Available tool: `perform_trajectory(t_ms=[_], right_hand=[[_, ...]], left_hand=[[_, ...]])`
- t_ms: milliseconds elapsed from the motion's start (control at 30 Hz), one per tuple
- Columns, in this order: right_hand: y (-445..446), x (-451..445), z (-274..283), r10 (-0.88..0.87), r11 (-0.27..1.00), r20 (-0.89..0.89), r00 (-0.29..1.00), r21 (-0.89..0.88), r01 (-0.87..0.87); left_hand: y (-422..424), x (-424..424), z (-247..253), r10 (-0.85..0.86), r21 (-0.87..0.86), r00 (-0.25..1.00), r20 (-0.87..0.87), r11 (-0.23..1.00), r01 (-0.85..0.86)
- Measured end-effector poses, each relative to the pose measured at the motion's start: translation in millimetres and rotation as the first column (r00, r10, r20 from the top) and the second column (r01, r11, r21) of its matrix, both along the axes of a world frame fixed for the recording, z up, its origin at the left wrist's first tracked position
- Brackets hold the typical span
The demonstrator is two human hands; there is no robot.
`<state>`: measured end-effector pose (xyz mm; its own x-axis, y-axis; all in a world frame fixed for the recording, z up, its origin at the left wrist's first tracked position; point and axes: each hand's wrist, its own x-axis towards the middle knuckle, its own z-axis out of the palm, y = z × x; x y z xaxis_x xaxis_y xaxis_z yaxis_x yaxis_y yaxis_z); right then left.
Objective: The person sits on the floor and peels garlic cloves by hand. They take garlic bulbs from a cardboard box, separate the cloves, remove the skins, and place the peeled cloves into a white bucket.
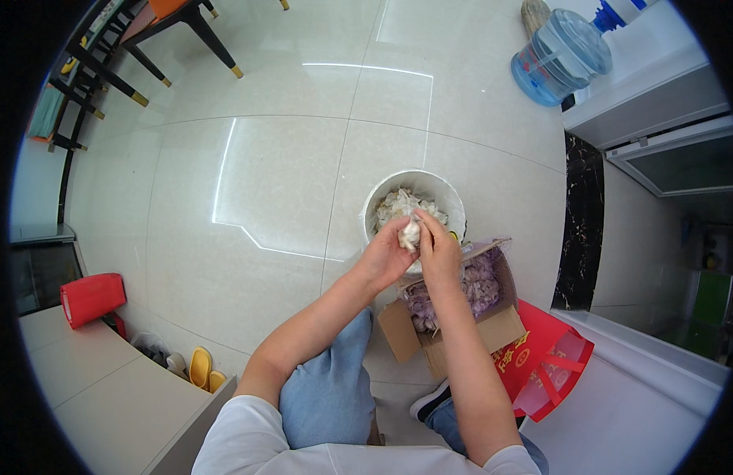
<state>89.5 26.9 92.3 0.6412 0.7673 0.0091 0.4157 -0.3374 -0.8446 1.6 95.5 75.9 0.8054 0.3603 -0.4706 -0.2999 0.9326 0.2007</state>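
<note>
A whitish garlic bulb (409, 236) is held between my two hands, above the near part of a round white bin (452, 193). My left hand (385, 252) cups the bulb from the left, thumb along its top. From the right, the fingers of my right hand (438, 246) press against it. Pale papery garlic skins (399, 205) are heaped inside the bin. Just nearer to me and to the right stands an open cardboard box (503, 326) with purplish garlic bulbs (482, 282) in it; my right forearm hides part of them.
A red gift bag (535, 362) bearing writing leans beside the box. A blue water bottle (556, 62) stands far right, a black-legged chair (209, 35) far left. Yellow slippers (201, 367) lie by the cabinet (105, 398), with a red bag (93, 298) at its corner.
</note>
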Motion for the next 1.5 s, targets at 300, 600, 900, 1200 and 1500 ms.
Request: perform_trajectory(t_ms=[300, 600, 900, 1200, 1500], right_hand=[[-10.7, 4.3, 7.5, 0.038, 0.999, 0.389, 0.920, -0.029, -0.029], [-9.5, -14.8, 10.7, 0.030, 0.996, -0.548, 0.836, 0.088, 0.022], [-4.0, -26.5, 5.1, -0.044, 0.983, -0.563, 0.825, 0.122, 0.135], [-5.5, -8.3, 12.4, 0.027, 0.981, -0.540, 0.841, 0.175, 0.081], [-11.5, -4.4, 24.0, 0.115, 0.992, -0.538, 0.835, 0.021, -0.123]], left_hand=[[0.2, 0.6, 1.0, 0.006, -0.067, 1.000, -0.024, 0.998, -0.008], [-7.9, 0.8, 2.7, -0.025, 0.188, 0.958, -0.286, 0.979, 0.081], [-17.1, -1.8, 14.6, 0.103, 0.404, 0.909, -0.403, 0.912, 0.076], [-9.9, -0.5, 9.9, 0.092, 0.426, 0.917, -0.388, 0.900, 0.090], [-13.3, 3.6, 3.3, 0.213, 0.704, 0.874, -0.437, 0.686, 0.184]])
